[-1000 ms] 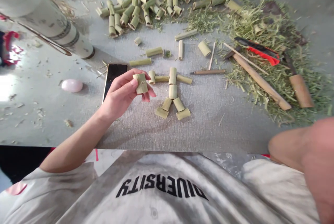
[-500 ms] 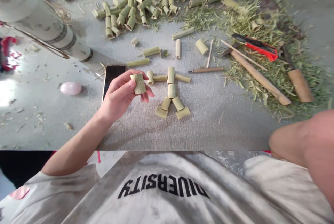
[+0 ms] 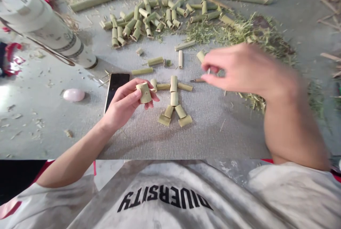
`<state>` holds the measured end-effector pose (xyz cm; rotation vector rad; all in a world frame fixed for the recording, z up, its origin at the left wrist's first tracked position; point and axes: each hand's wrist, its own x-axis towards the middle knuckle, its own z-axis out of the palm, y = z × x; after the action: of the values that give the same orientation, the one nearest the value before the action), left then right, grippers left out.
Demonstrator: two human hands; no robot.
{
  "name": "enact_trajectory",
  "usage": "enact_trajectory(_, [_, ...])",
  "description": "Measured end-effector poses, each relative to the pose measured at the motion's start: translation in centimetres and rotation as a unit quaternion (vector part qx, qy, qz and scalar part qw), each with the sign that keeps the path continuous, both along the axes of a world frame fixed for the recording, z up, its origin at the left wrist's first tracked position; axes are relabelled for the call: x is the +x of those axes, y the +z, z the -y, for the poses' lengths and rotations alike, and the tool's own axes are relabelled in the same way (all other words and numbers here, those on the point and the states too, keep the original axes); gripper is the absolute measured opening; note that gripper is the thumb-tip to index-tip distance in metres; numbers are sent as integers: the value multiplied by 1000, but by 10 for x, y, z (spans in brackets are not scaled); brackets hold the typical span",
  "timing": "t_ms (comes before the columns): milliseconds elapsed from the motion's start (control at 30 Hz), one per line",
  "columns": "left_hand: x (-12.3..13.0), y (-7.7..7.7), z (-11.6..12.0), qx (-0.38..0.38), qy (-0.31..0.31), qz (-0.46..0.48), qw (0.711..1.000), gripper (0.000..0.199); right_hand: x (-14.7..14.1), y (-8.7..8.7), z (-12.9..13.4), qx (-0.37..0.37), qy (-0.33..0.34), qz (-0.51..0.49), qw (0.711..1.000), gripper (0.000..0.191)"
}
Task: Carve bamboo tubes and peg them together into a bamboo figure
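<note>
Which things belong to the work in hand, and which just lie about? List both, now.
Likely in the work:
tube in the left hand
laid-out tubes
tube pile
slim tool

Apparently just lying about:
phone
bottle
pink oval
shavings

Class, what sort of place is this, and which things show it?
Probably a bamboo-craft workspace: a cut bamboo piece in the left hand, a heap of similar pieces, and green shavings.

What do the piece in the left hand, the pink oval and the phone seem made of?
Piece in the left hand: likely bamboo, matte pale green, rounded like a cut stem. Pink oval: smooth, faintly glossy; plastic or polished stone, can't tell which. Phone: probably glass, judging by its smooth black face.
</note>
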<state>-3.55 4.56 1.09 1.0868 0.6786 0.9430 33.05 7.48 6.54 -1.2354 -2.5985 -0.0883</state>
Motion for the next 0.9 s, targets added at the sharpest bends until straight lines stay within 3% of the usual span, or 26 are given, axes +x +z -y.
enact_trajectory(133, [1, -3, 0, -31, -6, 25, 999, 31, 11, -34, -33, -164, -13, 99, 981, 31])
enact_trajectory(233, [3, -4, 0, -56, -18, 29, 998, 31, 17, -48, -40, -204, 5, 74, 976, 16])
enact_trajectory(300, [5, -5, 1, -68, -23, 27, 997, 30, 16, -45, -39, -201, 15, 62, 978, 18])
enact_trajectory(467, [7, -5, 2, -69, -14, 12, 997, 33, -17, -12, -15, -149, -59, 1, 987, 32])
enact_trajectory(567, [8, -6, 3, -58, -8, -1, 998, 34, -49, 2, 13, -118, -18, -49, 992, 29])
enact_trajectory(733, [8, -10, 4, -36, -28, 18, 999, 27, -87, 0, 46, -87, 57, -95, 990, 33])
enact_trajectory(900, [8, -12, 6, -22, -18, 9, 1000, 30, -96, -4, 53, -37, 47, -69, 996, 40])
